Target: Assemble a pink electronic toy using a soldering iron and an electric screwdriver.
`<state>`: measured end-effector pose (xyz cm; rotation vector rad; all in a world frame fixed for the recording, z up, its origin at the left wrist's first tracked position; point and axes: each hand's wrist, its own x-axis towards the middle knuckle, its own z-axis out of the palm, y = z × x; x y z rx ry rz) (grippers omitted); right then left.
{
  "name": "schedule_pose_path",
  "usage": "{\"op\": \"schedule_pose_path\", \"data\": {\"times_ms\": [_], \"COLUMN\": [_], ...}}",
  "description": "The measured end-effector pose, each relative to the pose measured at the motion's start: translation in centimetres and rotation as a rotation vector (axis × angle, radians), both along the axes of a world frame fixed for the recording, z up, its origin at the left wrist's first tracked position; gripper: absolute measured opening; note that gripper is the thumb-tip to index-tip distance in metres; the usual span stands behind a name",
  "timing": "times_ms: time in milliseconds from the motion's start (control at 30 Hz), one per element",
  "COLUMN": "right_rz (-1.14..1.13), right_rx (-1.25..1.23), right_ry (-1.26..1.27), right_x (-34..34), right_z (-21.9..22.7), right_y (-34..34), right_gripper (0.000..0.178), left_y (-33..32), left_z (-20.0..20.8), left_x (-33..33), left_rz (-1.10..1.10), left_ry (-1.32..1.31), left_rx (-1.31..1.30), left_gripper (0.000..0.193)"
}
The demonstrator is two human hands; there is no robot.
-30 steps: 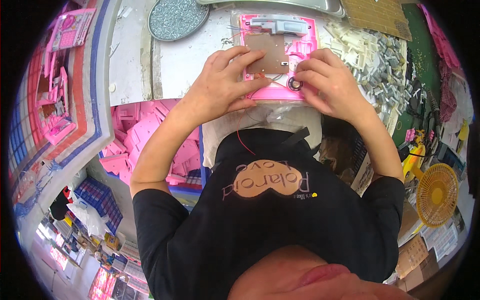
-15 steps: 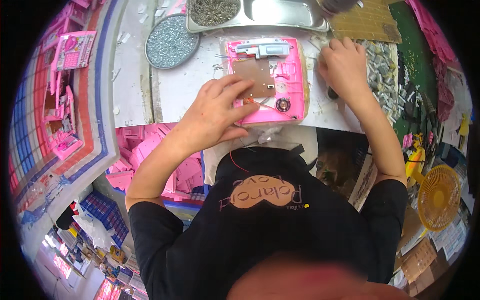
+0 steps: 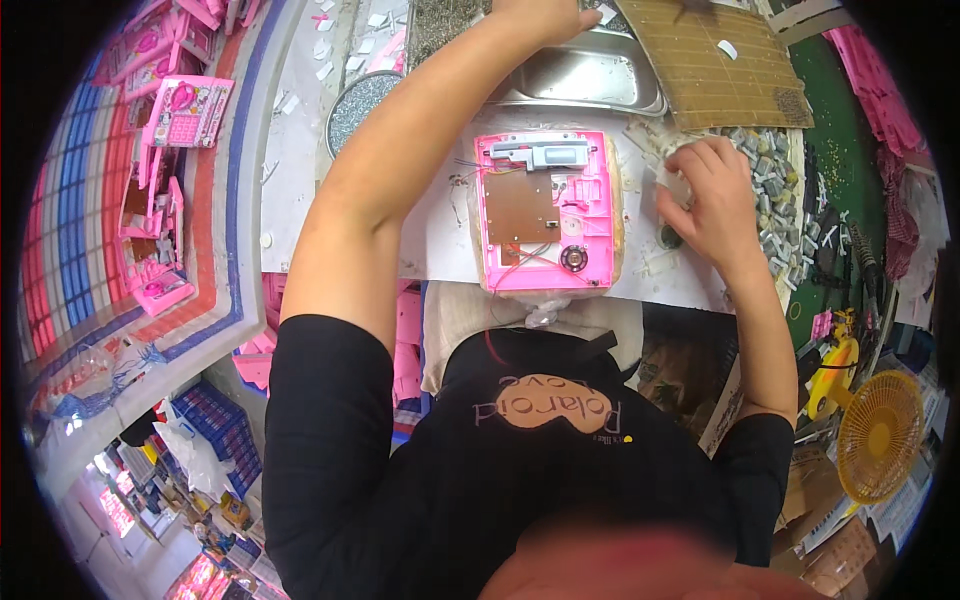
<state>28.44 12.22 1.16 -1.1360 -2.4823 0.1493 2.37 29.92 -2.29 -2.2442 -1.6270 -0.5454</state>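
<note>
Seen from above the person's head, looking down past a black shirt at a white tabletop [image 3: 445, 235]. In the middle, just in front of the body, lies an open pink toy case [image 3: 545, 210], its inside facing up: a brown circuit board [image 3: 520, 208] sits at its left, a grey part [image 3: 545, 152] along its far edge, and a small round black speaker [image 3: 573, 258] near its near edge, with thin wires running between them. The left hand [image 3: 545, 15] is stretched far forward over a metal tray [image 3: 585, 80] at the top edge of the picture; its fingers are partly cut off by the frame, so whether its grip is open or closed cannot be told. The right hand [image 3: 705, 195] rests on the tabletop just right of the pink case, fingers curled in a closed grip around a small pale piece [image 3: 672, 152]. Right beside it is a heap of small grey metal parts [image 3: 775, 190]. A brown grid mat [image 3: 715, 65] lies beyond, and a round dish of tiny screws [image 3: 355, 95] sits at the far left. A yellow fan [image 3: 880, 435] stands at the lower right.
</note>
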Motion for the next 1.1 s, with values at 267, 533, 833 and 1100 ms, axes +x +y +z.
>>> {"op": "schedule_pose_path", "data": {"times_ms": [267, 533, 833, 1100], "right_rz": [0.011, -0.009, 0.000, -0.089], "right_rx": [0.006, -0.107, -0.198, -0.179], "right_ry": [0.162, 0.310, 0.320, 0.433], "right_x": [1.5, 0.6, 0.2, 0.4], "right_z": [2.0, 2.3, 2.6, 3.9], "right_y": [-1.5, -1.5, -1.8, -3.9], "right_gripper": [0.027, 0.023, 0.023, 0.029], "left_y": [-6.5, -8.3, -5.4, -9.2], "left_z": [2.3, 7.3, 1.3, 3.6], "left_x": [-1.8, -2.7, 2.9, 0.7], "left_rz": [-0.342, -0.223, -0.462, -0.479], "left_ry": [-0.141, -0.664, -0.059, -0.496], "left_rx": [-0.331, -0.425, -0.506, -0.498], "left_gripper": [0.020, 0.015, 0.015, 0.018]}}
